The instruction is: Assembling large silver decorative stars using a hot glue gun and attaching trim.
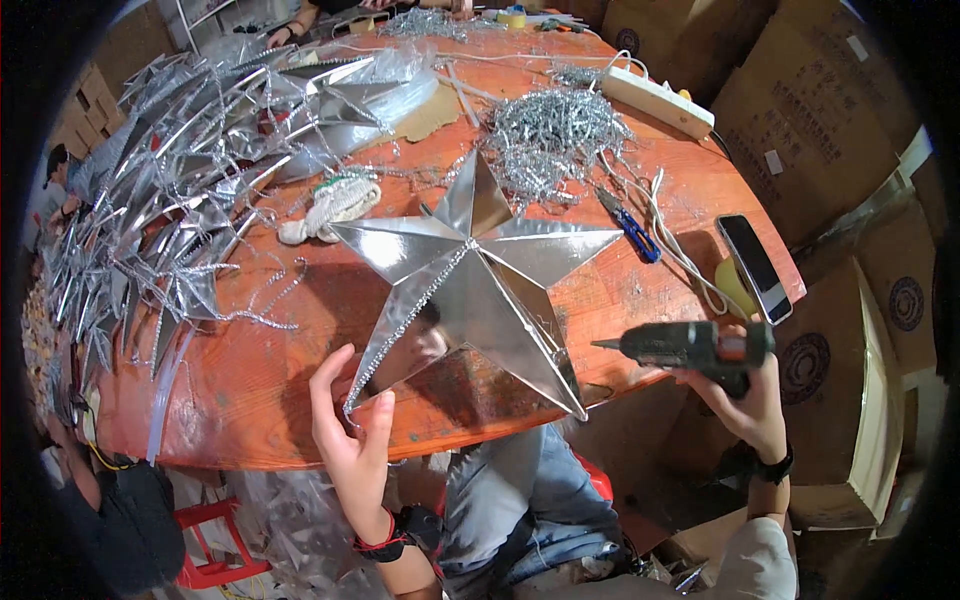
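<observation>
"What does the star (485,300) look like?"
"Shiny silver, five-pointed, its facets folded to sharp ridges. The tips sit near twelve, three, five, seven and nine o'clock."
"Any trim?"
"One glittering silver strand (420,310), along the seven o'clock ridge from centre to tip."
"And the glue gun (690,345)?"
"Dark, at the star's four o'clock, nozzle aimed toward nine, apart from the metal."

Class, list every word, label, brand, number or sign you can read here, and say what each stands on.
Upper-right carton: rows of dark print, too blurred to quote.
Its white labels: too small to read.
Lower-right carton: round dark emblem, detail unreadable.
Glue gun: no readable marking.
Phone: dark screen, no readable text.
Star: no print seen.
</observation>
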